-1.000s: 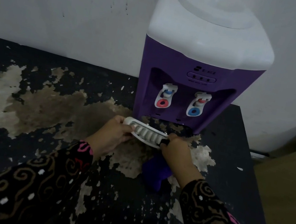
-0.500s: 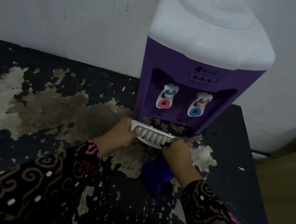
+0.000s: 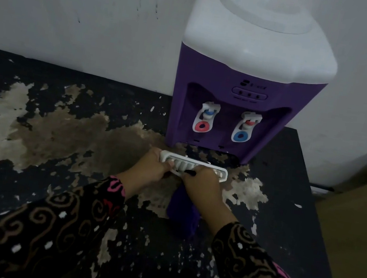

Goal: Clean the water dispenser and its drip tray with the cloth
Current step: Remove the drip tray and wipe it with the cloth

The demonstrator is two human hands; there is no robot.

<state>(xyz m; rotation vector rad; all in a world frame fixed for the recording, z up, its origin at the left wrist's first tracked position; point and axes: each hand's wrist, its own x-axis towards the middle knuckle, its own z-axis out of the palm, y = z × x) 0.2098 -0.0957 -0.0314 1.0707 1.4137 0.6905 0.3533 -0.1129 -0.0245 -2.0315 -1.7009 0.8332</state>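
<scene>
We have slid the tray (image 3: pixel 188 162) right, toward the dispenser (image 3: pixel 241 114). Left hand (image 3: pixel 152 168) grips its end; right hand (image 3: pixel 202 185) curls over it, cloth (image 3: pixel 182 208) beneath. Refitting looks near.

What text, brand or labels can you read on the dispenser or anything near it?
Brand mark on the water dispenser front: dark logo with short lettering, too blurred to read.
Captions under the indicator panel: too small to read.
No text visible on the drip tray, cloth or table.
</scene>
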